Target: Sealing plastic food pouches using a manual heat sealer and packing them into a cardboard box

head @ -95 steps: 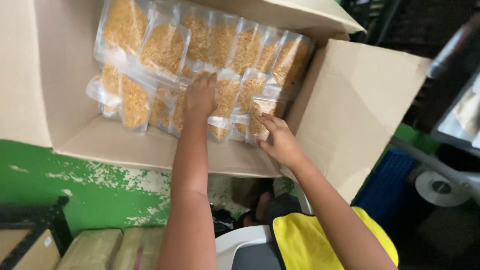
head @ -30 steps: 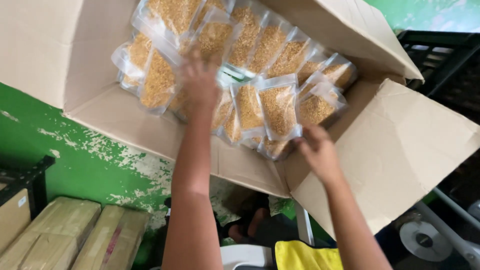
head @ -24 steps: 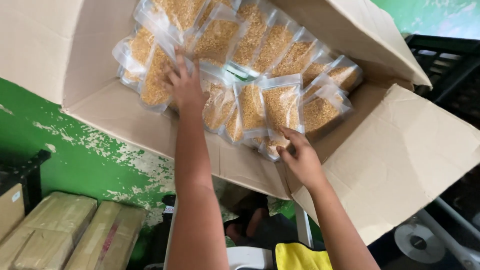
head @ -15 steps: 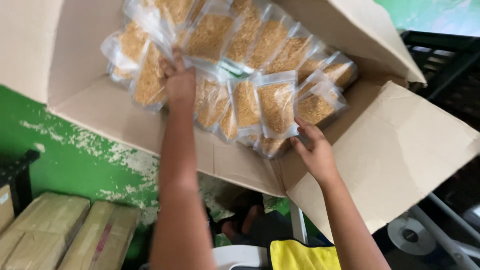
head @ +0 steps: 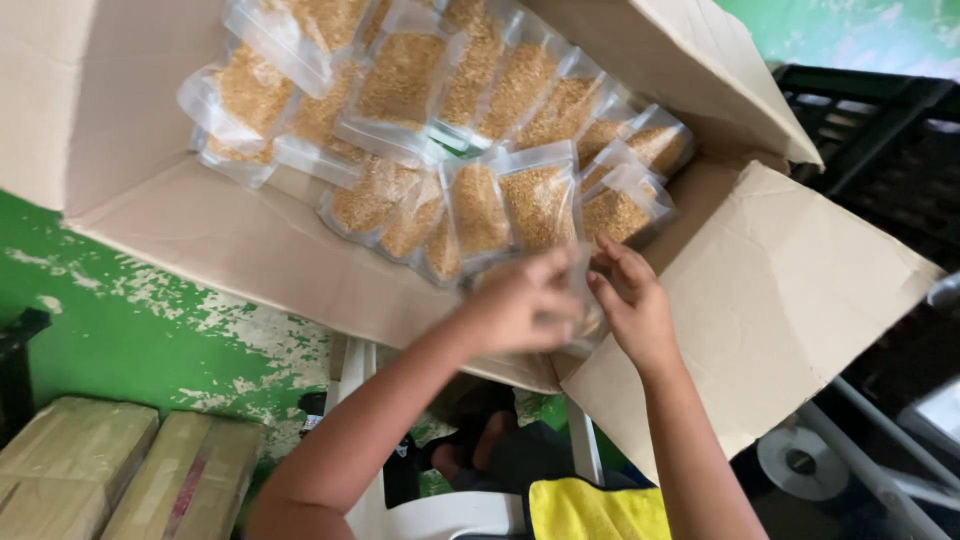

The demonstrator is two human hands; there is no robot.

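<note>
A clear pouch of golden grain (head: 585,300) sits at the near corner of the cardboard box (head: 770,300), mostly hidden behind the fingers, and both hands meet on it. The left hand (head: 520,305) is curled around its near edge and the right hand (head: 632,305) pinches its other side with fingers bent close together; the view is blurred here, so how firm either grip is cannot be told. Just beyond, further sealed pouches (head: 480,130) lie overlapping in rows that fill the box bottom up to its far wall. The step in hand looks like seating this pouch in the last gap of the near row; the move to follow would call for pressing it flat against its neighbours without crumpling the seal. Below the box are a green floor (head: 130,320), wrapped brown bundles (head: 130,475), a yellow cloth (head: 590,510) and a white chair (head: 440,515).
</note>
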